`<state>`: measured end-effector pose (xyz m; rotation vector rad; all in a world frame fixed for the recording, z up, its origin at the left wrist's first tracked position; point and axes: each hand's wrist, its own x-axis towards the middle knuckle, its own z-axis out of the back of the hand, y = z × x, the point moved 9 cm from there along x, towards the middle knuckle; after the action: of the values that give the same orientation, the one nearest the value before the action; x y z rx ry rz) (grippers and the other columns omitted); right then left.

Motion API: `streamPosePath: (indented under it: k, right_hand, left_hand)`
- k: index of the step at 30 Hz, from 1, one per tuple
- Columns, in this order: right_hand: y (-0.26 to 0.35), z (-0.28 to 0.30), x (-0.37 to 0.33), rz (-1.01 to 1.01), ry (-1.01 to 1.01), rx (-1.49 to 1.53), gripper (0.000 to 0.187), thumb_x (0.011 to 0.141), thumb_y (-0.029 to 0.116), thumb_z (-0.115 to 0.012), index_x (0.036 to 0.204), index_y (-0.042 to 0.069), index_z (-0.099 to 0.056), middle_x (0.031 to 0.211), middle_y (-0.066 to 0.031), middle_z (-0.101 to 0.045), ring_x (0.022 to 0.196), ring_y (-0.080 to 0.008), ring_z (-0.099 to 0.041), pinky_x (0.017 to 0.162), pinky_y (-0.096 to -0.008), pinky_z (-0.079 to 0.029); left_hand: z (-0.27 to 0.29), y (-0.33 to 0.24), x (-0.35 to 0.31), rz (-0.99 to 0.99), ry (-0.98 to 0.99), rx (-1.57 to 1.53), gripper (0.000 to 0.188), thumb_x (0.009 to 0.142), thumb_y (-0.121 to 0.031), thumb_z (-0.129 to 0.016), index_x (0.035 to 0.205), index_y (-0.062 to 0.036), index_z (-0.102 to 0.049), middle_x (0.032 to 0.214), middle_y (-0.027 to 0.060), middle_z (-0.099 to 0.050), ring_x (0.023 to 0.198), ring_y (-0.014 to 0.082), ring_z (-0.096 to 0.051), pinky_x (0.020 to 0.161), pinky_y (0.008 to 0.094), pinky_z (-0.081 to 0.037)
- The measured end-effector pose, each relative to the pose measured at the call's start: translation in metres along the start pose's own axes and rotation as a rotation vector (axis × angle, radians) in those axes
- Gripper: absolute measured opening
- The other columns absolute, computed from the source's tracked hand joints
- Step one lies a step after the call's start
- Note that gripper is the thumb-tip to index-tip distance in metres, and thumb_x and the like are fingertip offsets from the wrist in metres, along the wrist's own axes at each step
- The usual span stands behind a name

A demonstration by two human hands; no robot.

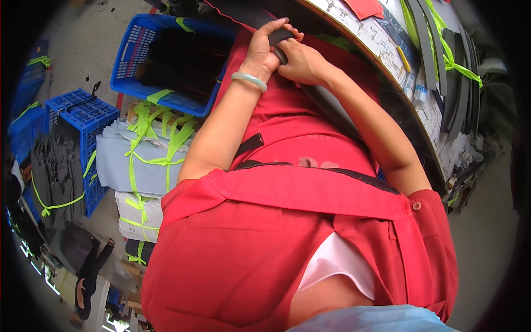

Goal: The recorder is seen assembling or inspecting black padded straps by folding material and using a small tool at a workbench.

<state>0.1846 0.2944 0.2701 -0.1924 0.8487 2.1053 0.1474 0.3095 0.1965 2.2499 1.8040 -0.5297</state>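
Note:
In front of me, above my red-clothed lap, both hands are close together on a dark grey strip (281, 37) that looks soft and is folded over. My left hand (264, 48), with a pale green bangle (249, 81) on its wrist, has its fingers curled round one part of the strip. Touching it from the right, my right hand (303, 62) is closed over the strip's other part. A short end pokes out below the fingers. Another long dark piece (332, 108) lies beneath my right forearm; whether it joins the strip is hidden.
A blue crate (119, 71) with dark pieces stands at left, near bundled pale sheets (119, 160) tied with lime ribbon. On the right, a worn worktable (381, 52) carries a yellow cutter (404, 59) and tied dark strips (459, 83). Another person (88, 276) is at lower left.

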Motion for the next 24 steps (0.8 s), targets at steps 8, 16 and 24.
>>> streamPosePath:
  k: [8,16,24]
  right_hand:
    - [0.001,0.008,-0.004,-0.066,-0.023,-0.048,0.056,0.07,0.012,-0.057,0.125,0.008,-0.049,0.131,-0.014,-0.051,0.102,-0.0377,-0.061,0.082,-0.0468,-0.05]
    - [0.003,0.004,-0.017,-0.036,-0.045,-0.123,0.045,0.073,0.012,-0.054,0.117,0.008,-0.055,0.122,-0.0132,-0.059,0.098,-0.0367,-0.063,0.08,-0.0468,-0.052]
    - [0.01,0.008,-0.045,0.044,-0.168,-0.093,0.069,0.069,0.012,-0.057,0.137,0.014,-0.043,0.143,-0.0126,-0.043,0.1,-0.0388,-0.062,0.083,-0.0466,-0.052]
  left_hand:
    - [-0.007,0.002,0.002,0.015,0.132,-0.06,0.026,0.092,-0.02,-0.057,0.101,0.0047,-0.055,0.087,0.0106,-0.06,0.094,0.0282,-0.059,0.103,0.0456,-0.043]
    - [0.005,-0.007,-0.001,-0.111,0.049,0.066,0.024,0.09,-0.017,-0.062,0.102,0.0032,-0.055,0.087,0.0115,-0.061,0.092,0.0266,-0.061,0.099,0.0478,-0.045]
    - [-0.002,-0.01,0.002,-0.052,0.117,-0.106,0.017,0.08,-0.005,-0.062,0.095,0.0,-0.055,0.079,0.0112,-0.061,0.078,0.0267,-0.061,0.088,0.0453,-0.051]
